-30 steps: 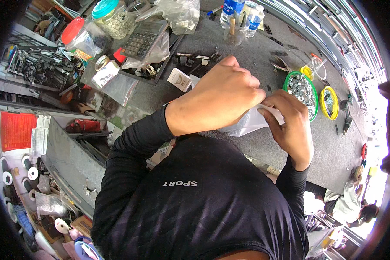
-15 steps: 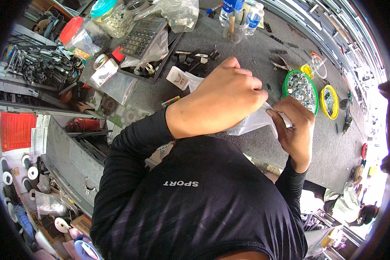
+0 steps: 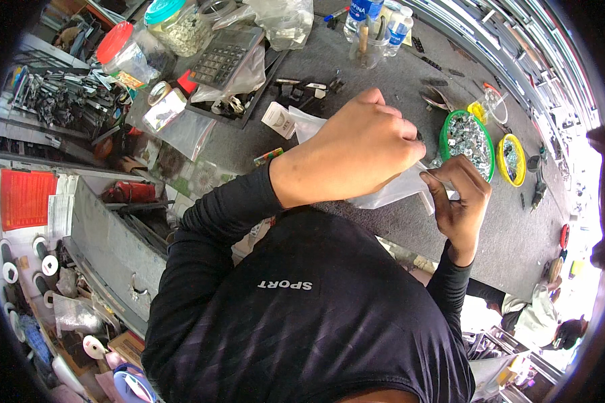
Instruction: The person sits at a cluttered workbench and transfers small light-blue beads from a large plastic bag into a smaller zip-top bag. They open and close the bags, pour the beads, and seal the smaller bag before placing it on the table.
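A clear plastic bag spreads beneath and between my hands, over the grey work surface. My right hand is closed in a pinch on the bag's right edge, thumb against the fingers. My left hand is closed, back of the hand upward, and lies across the bag. Its fingertips are hidden, so what it grips does not show. Just past my right hand stands a green-rimmed basket full of small metal pieces. A small white printed box lies beyond my left wrist.
A yellow basket of small parts stands at the right. Water bottles and a clear cup holding tools are at the back. A calculator and lidded jars crowd the left. Another person is at far right.
My left hand has shifted slightly to the right. My right hand still pinches the bag's edge and has moved only a little. The whole view has shifted slightly.
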`<action>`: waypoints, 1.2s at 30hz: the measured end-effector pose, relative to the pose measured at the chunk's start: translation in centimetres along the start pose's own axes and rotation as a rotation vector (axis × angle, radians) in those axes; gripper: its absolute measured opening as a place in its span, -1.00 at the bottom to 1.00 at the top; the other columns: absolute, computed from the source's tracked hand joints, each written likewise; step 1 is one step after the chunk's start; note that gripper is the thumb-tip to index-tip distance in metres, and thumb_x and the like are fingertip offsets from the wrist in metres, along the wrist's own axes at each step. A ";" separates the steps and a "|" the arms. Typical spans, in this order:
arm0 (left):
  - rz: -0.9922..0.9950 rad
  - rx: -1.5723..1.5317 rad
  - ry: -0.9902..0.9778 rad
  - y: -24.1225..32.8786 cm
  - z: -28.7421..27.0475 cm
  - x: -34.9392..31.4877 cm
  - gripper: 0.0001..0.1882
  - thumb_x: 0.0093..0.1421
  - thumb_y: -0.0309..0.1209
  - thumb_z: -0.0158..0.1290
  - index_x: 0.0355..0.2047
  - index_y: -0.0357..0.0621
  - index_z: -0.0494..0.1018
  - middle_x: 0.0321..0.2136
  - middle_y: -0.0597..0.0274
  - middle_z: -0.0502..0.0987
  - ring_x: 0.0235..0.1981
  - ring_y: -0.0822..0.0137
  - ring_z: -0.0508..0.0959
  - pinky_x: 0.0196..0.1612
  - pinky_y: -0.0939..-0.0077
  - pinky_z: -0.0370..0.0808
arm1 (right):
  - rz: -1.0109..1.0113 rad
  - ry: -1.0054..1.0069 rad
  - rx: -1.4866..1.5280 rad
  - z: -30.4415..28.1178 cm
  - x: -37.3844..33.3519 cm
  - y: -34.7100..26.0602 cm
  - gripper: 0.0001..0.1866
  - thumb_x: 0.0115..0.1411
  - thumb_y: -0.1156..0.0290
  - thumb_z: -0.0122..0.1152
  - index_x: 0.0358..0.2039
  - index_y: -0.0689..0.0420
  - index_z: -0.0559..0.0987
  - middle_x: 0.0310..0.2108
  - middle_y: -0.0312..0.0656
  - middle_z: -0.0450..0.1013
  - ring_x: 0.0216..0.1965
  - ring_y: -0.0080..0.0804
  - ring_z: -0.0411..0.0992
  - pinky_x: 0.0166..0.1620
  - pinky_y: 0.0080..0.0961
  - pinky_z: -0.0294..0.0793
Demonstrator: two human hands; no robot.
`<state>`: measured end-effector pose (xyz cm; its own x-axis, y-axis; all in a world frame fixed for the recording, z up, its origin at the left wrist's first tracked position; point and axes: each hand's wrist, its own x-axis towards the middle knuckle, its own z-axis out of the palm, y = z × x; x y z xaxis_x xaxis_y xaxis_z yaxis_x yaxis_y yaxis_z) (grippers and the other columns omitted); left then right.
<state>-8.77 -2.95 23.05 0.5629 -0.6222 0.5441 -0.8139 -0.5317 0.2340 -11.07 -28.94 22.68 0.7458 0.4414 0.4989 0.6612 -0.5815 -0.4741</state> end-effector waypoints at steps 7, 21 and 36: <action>-0.060 0.064 -0.022 -1.5 -1.6 -1.9 -0.90 0.21 -0.32 0.37 -0.34 -0.01 0.70 -0.39 0.35 0.66 -0.23 0.22 0.69 -0.01 0.20 0.50 | 0.136 0.013 0.077 -1.2 -0.8 1.5 -0.77 0.08 0.59 0.67 -0.32 0.29 0.71 -0.37 -0.10 0.64 -0.30 -0.22 0.62 -0.17 -0.34 0.56; -0.134 0.008 0.032 -2.3 -2.7 -3.0 -0.87 0.18 -0.32 0.40 -0.37 -0.05 0.69 -0.39 0.29 0.68 -0.26 0.13 0.70 -0.04 0.13 0.52 | 0.062 -0.003 0.174 -1.7 -1.8 3.8 -0.69 0.03 0.62 0.70 -0.37 0.28 0.62 -0.35 -0.14 0.59 -0.29 -0.31 0.54 -0.16 -0.36 0.51; -0.076 0.029 0.041 -1.8 -2.5 -2.7 -0.86 0.20 -0.37 0.40 -0.31 -0.08 0.66 -0.34 0.28 0.65 -0.13 0.10 0.70 0.08 0.14 0.53 | -0.013 -0.077 0.087 -0.3 1.3 1.7 -0.80 0.19 0.58 0.56 -0.23 0.29 0.68 -0.27 -0.05 0.62 -0.19 -0.05 0.62 -0.08 -0.25 0.60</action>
<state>-9.20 1.09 23.14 0.6162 -0.5553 0.5585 -0.7641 -0.5935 0.2529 -8.99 -29.53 22.76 0.7392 0.5017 0.4494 0.6726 -0.5156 -0.5308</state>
